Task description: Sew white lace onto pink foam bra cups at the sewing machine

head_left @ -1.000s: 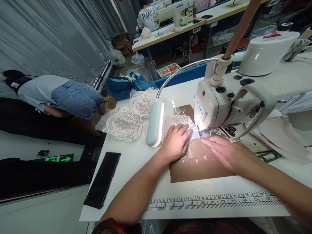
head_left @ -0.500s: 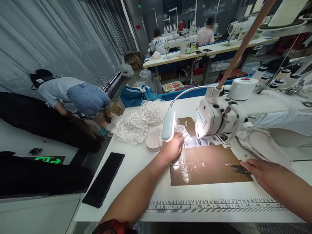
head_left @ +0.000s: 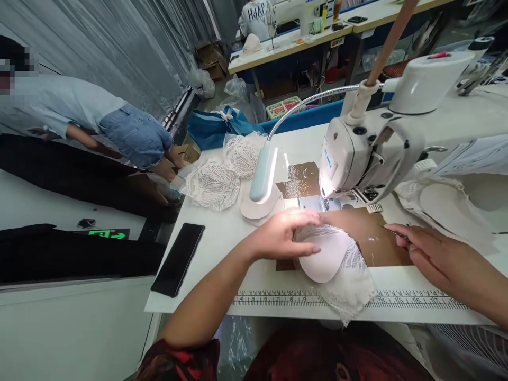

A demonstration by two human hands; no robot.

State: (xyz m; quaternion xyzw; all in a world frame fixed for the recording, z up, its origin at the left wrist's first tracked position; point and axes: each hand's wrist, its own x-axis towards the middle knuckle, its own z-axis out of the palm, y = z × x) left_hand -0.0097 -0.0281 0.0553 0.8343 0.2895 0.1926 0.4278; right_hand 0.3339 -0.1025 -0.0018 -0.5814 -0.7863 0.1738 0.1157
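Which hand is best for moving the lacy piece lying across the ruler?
Probably the left hand: its thumb is over the lacy piece. The right hand is apart from it, holding a pointed tool.

I'm watching through one head-worn camera, which is facing forward and down over the table (head_left: 222, 235) close below.

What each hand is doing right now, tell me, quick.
Left hand: open, thumb and fingers apart, at the pale cup with lace.
Right hand: closed, holding a small pointed tool.
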